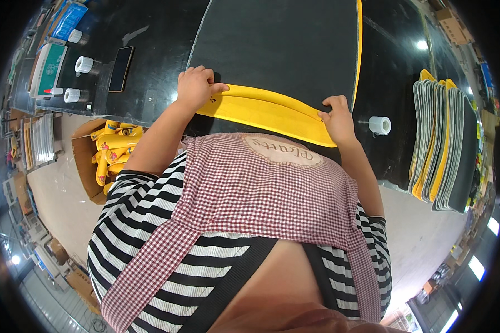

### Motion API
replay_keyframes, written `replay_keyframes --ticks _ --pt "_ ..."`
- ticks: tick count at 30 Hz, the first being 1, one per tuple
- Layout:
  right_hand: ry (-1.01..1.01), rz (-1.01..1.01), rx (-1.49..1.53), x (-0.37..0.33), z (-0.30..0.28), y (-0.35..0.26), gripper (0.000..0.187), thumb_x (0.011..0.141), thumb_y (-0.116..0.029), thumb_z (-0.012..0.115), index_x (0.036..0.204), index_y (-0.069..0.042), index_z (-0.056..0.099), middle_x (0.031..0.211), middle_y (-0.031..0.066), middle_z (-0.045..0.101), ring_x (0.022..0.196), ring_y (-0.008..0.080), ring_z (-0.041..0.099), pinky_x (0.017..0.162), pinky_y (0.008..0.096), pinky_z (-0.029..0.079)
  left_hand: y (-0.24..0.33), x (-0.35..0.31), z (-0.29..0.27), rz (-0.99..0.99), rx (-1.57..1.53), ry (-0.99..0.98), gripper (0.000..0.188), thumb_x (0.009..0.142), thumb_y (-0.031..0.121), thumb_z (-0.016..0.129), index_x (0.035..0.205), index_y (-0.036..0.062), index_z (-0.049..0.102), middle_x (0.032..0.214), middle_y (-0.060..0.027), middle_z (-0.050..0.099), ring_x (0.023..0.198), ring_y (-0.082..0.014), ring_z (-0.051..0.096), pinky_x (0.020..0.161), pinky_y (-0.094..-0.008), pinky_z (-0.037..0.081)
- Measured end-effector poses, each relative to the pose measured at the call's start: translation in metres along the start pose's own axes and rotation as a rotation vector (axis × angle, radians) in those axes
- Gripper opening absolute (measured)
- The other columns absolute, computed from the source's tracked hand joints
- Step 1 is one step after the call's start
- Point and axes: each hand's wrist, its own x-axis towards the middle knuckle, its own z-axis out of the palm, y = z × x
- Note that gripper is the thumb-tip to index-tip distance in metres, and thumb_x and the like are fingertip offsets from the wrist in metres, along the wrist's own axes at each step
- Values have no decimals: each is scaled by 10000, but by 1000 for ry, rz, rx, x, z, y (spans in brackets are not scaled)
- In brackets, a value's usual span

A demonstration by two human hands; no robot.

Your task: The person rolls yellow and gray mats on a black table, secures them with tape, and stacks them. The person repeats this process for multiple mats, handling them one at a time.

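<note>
A long dark mat (pixel 278 47) with yellow edging lies across the black table, running away from me. Its near end is folded up and over, showing the yellow underside (pixel 266 114). At the left corner of that fold, my left hand (pixel 195 89) grips the edge between thumb and curled fingers. My right hand (pixel 339 121) pinches the opposite corner in the same way. The fingertips under the fold are partly hidden.
Left on the table are a phone (pixel 121 69), several white rolls (pixel 84 64) and a green-and-white box (pixel 49 70). Another white roll (pixel 379 125) sits right of my right hand. A mat stack (pixel 441 141) overhangs the right edge. A carton (pixel 82 161) holds yellow rolls (pixel 115 147) at lower left.
</note>
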Motion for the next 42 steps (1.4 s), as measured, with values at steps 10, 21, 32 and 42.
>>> replay_keyframes --ticks 10,21,32,42 --pt "111 -409 -92 -5 8 36 151 831 -132 793 876 -51 674 910 79 621 855 280 631 767 380 517 -16 6 -10 43 -139 -164 429 898 479 758 868 53 711 900 -118 716 817 -309 685 734 -400 534" --pt "125 -635 -408 -16 -9 19 140 865 -151 743 980 -71 726 968 78 627 950 265 607 830 389 504 -29 -6 9 431 -81 82 207 824 256 815 934 106 725 988 -80 631 950 -301 637 837 -392 537" --pt "161 -482 -464 31 -6 15 108 866 -104 695 973 -91 685 927 83 622 924 295 613 803 384 539 -13 29 -9 256 -94 -38 137 926 204 704 1021 107 719 1012 -74 651 985 -313 653 858 -398 543" --pt "170 -347 -415 -34 32 4 788 877 -360 779 1560 -105 480 1610 297 384 1495 477 372 1225 611 272 25 -25 27 210 115 45 689 969 412 609 1514 20 453 1476 -311 458 1382 -472 452 1169 -563 336"
